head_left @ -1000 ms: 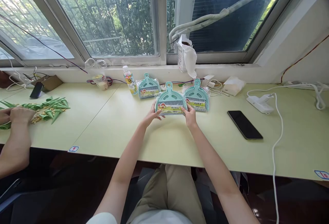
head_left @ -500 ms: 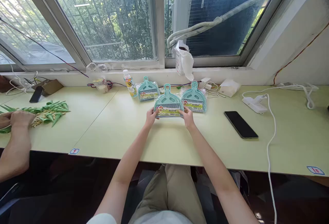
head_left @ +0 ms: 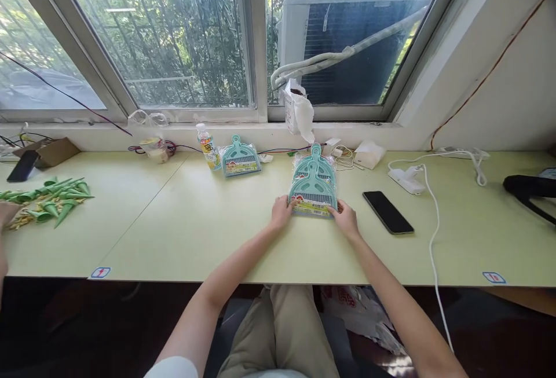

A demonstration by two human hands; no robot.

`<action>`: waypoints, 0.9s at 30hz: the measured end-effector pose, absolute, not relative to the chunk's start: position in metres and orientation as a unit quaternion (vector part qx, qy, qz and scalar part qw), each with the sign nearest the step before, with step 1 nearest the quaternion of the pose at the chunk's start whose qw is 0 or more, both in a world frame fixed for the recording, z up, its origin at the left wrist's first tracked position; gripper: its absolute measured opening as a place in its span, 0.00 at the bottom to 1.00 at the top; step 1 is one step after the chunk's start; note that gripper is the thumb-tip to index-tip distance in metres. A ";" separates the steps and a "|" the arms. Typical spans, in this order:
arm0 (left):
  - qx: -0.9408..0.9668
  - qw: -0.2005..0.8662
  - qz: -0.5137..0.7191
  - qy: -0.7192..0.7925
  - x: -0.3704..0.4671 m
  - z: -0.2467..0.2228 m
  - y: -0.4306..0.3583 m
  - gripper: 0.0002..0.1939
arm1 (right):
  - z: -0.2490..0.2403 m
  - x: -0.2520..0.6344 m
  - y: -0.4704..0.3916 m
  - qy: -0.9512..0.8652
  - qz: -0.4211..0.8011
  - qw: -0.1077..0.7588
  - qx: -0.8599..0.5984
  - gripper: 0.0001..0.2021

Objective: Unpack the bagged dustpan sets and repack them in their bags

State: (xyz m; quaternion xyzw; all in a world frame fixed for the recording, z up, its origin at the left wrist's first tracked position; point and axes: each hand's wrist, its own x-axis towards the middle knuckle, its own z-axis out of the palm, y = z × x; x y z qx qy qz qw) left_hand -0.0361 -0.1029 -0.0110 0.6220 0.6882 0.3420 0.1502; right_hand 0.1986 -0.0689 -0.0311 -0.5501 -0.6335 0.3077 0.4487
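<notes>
Both my hands grip a wrapped green dustpan-and-brush set (head_left: 313, 197) by its lower corners. My left hand (head_left: 282, 212) pinches the left corner, while my right hand (head_left: 345, 219) holds the right one. The set has a printed yellow-green label and grey bristles. It overlaps a second packed dustpan set (head_left: 315, 161) right behind it, partly hiding that one. Whether the held set touches the table or the other set, I cannot tell. Farther left, a third dustpan set (head_left: 240, 159) leans beside a bottle (head_left: 208, 147).
Right of my hands lie a black phone (head_left: 388, 212) and a white power strip (head_left: 406, 180) with a cable. A tissue pack (head_left: 299, 110) is on the sill. At far left, another person's hand (head_left: 6, 214) is near green folded cones (head_left: 63, 199). A black object (head_left: 527, 190) lies far right.
The held dustpan set has moved right, from between the two others to in front of the right-hand one. Both hands went with it. My view has shifted slightly right.
</notes>
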 end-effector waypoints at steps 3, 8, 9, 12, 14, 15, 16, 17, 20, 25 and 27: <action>0.629 0.115 0.344 0.687 -0.021 -0.011 -0.077 0.10 | -0.033 0.208 -0.047 -0.653 0.233 0.422 -0.584 0.22; 0.589 0.105 0.401 0.694 -0.011 -0.012 -0.046 0.10 | -0.033 0.209 -0.012 -0.651 0.147 0.464 -0.582 0.23; 0.576 0.109 0.417 0.695 -0.010 -0.012 -0.041 0.10 | -0.033 0.207 -0.007 -0.649 0.146 0.465 -0.584 0.23; 0.547 0.135 0.465 0.683 -0.010 -0.014 -0.029 0.14 | -0.031 0.202 0.003 -0.649 0.153 0.447 -0.597 0.23; 0.535 0.162 0.490 0.669 -0.011 -0.015 -0.019 0.18 | -0.028 0.197 0.008 -0.651 0.146 0.429 -0.609 0.23; 0.528 0.173 0.500 0.664 -0.012 -0.015 -0.014 0.20 | -0.027 0.194 0.010 -0.651 0.141 0.421 -0.616 0.23; 0.521 0.179 0.508 0.662 -0.013 -0.015 -0.009 0.23 | -0.025 0.192 0.011 -0.650 0.138 0.414 -0.622 0.23; 0.515 0.179 0.512 0.664 -0.013 -0.016 -0.004 0.24 | -0.023 0.189 0.013 -0.648 0.135 0.408 -0.629 0.23; 0.522 0.151 0.498 0.676 -0.011 -0.017 0.010 0.23 | -0.020 0.183 0.021 -0.635 0.129 0.399 -0.648 0.27; 0.543 0.094 0.462 0.695 -0.003 -0.017 0.032 0.18 | -0.019 0.179 0.040 -0.622 0.095 0.378 -0.679 0.25; 0.530 0.079 0.477 0.697 0.002 -0.017 0.042 0.18 | -0.020 0.180 0.050 -0.619 0.088 0.370 -0.687 0.24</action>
